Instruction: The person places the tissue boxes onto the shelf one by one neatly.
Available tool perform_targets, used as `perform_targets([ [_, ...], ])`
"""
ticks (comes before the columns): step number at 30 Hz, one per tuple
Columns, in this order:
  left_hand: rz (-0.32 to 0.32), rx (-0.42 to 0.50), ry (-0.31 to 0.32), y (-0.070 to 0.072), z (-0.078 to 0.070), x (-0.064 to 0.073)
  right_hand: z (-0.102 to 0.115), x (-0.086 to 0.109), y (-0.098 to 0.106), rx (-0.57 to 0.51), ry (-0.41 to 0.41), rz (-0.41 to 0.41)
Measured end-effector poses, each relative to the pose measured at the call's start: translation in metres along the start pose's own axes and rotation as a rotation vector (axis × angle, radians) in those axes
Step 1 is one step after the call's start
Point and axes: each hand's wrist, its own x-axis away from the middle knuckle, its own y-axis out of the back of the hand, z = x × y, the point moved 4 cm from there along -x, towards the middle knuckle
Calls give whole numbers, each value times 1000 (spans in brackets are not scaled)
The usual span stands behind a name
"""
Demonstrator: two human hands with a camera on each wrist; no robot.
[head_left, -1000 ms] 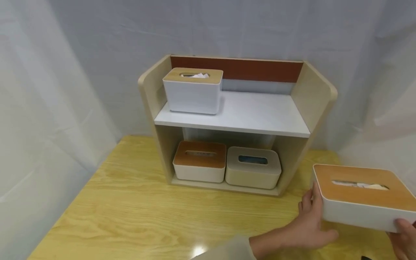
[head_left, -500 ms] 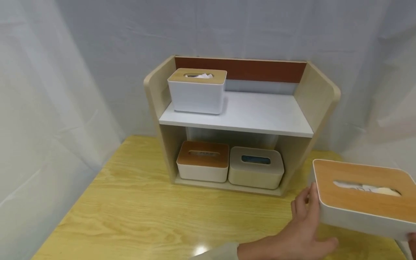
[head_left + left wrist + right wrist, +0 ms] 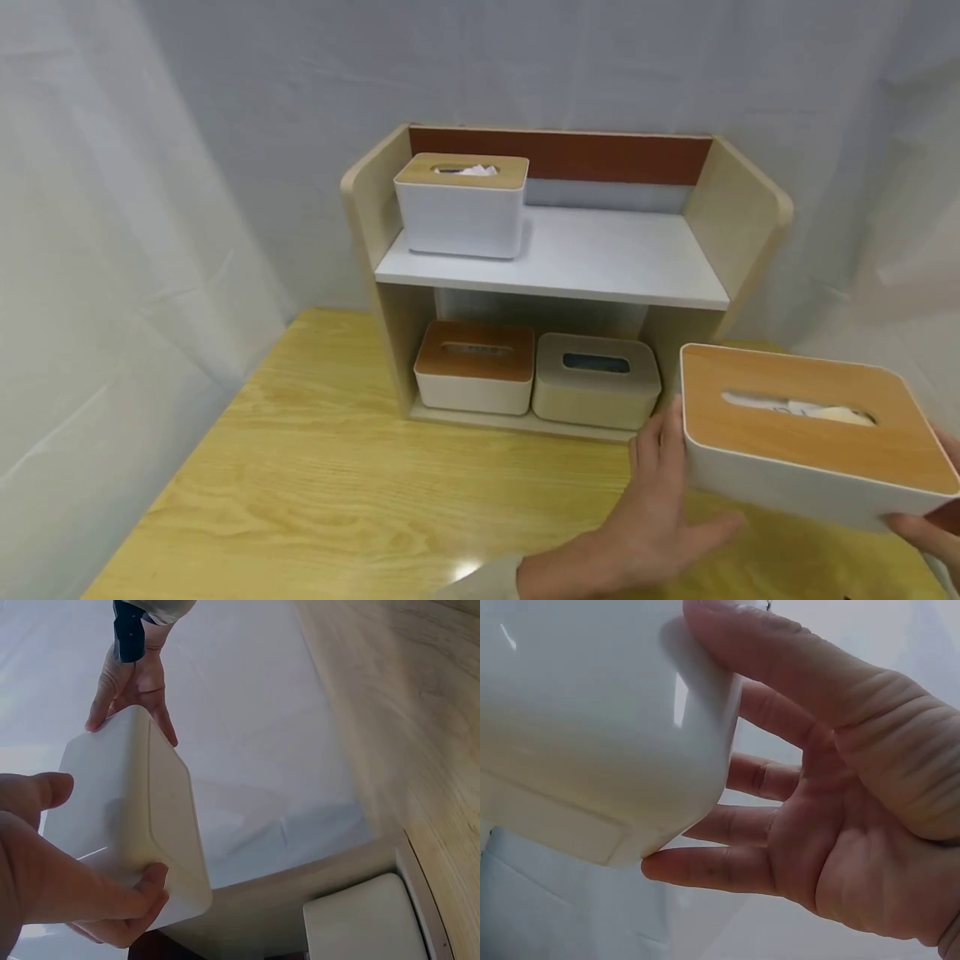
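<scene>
Above the table's right side, a white tissue box [image 3: 810, 450] with an orange-brown wood lid hangs level between both hands. At its left end, my left hand [image 3: 648, 521] holds it by the fingers, the thumb standing away from the front wall. In the left wrist view, those fingers [image 3: 154, 889] bend at the box's lower corner. My right hand [image 3: 930, 533], partly cut off by the frame edge, grips the opposite end. Its thumb lies against the white wall [image 3: 592, 697] in the right wrist view, fingers spread along the end. White tissue shows in the lid's slot.
A two-level shelf [image 3: 600, 287] stands behind. Its upper board bears a tall white tissue box [image 3: 461, 221] at left. Below sit a brown-lidded box [image 3: 476, 392] and a beige box [image 3: 596, 404]. The yellow wood table [image 3: 337, 492] lies in front; white curtains [image 3: 187, 208] surround it.
Both hands have brought the tissue box up and then leftward, nearer the shelf's right side. The head view has shifted slightly, so the shelf appears farther right.
</scene>
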Motion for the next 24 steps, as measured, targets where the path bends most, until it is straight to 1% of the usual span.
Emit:
perform_targets([
  [1,-15,-6,5,3,0,0,4,-1,-4,30,-11,2],
  [3,-69,-51,-18,8,-1,1,9,-3,-9,161,-20,-3],
  [5,-114,-73,-35,13,-1,2,16,-4,-14,286,-22,-26],
  [8,-155,-92,-44,20,-1,4,26,-5,-22,399,-16,-73],
  [11,-170,-94,-24,28,-2,5,35,-4,-29,414,-14,-103],
  [13,-173,-91,-8,34,-2,6,41,-5,-34,421,-14,-99],
  [15,-182,-94,-10,40,-3,6,47,-8,-40,421,-8,-97],
  [20,-237,-117,-83,57,-5,8,64,-16,-59,399,53,-106],
  [21,-249,-127,-98,61,-5,9,66,-17,-63,398,58,-108],
  [24,-265,-118,-122,70,-6,10,74,-21,-72,381,69,-104],
])
